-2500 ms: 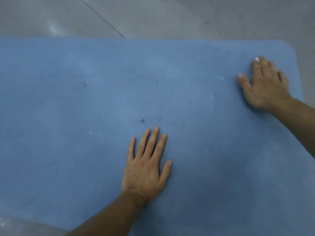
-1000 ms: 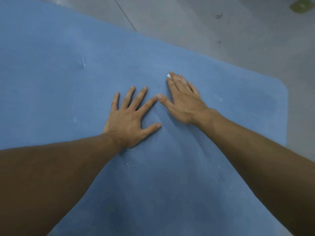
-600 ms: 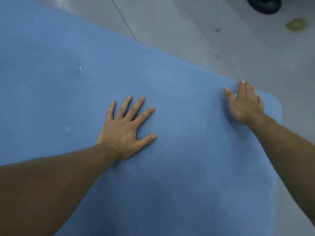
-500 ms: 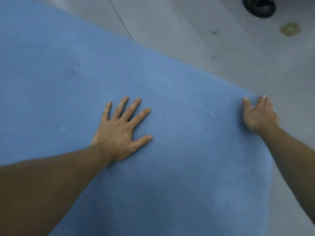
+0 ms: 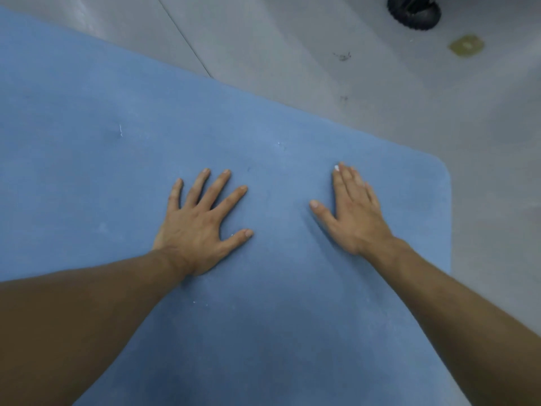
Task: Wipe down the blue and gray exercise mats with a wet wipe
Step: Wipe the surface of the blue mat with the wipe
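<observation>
Right hand (image 5: 355, 212) slid back toward left hand (image 5: 199, 224), perhaps pressing a wipe (image 5: 336, 167).

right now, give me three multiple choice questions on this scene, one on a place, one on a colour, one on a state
1. Where is the black round thing relative to the mat?
A. on its middle
B. on the grey floor beyond its far right corner
C. on its near edge

2. What colour is the mat?
A. green
B. red
C. blue

3. How does the left hand lie?
A. flat, fingers spread
B. in a fist
C. pinching the mat's edge

Answers:
1 B, it sits at the top right on bare floor, off the mat.
2 C, the surface is blue all over.
3 A, the palm is down with straight fingers fanned apart.
</observation>
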